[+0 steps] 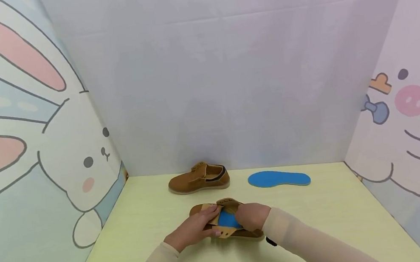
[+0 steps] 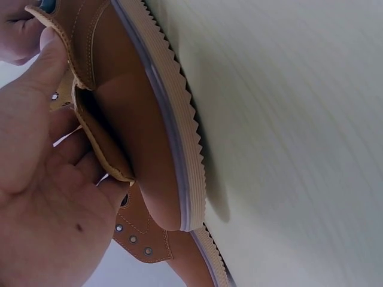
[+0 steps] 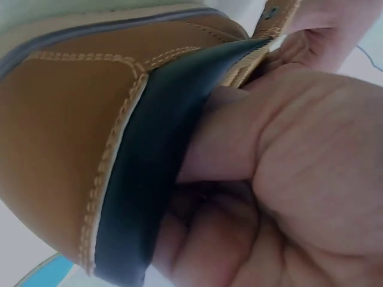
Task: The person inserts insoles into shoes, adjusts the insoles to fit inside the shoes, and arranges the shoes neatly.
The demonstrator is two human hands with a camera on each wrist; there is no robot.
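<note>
A brown lace-up shoe (image 1: 249, 233) without laces lies on the table, toe to the left, its eyelet flaps spread apart. My left hand (image 1: 193, 230) grips its front; in the left wrist view the fingers curl behind the tongue (image 2: 102, 146) and the thumb lies on an eyelet flap. A blue insole (image 1: 228, 218) shows within the shoe opening. At its heel end is my right hand (image 1: 253, 215), fingers curled over the insole. The right wrist view shows those fingers reaching in past the dark padded collar (image 3: 158, 149), fingertips hidden inside.
Behind, a matching brown shoe (image 1: 196, 183) stands with its toe to the left. A second blue insole (image 1: 278, 178) lies flat at the back right of the pale yellow table (image 1: 135, 224). A grey-white wall (image 1: 221, 95) rises behind, with cartoon-printed panels on both sides.
</note>
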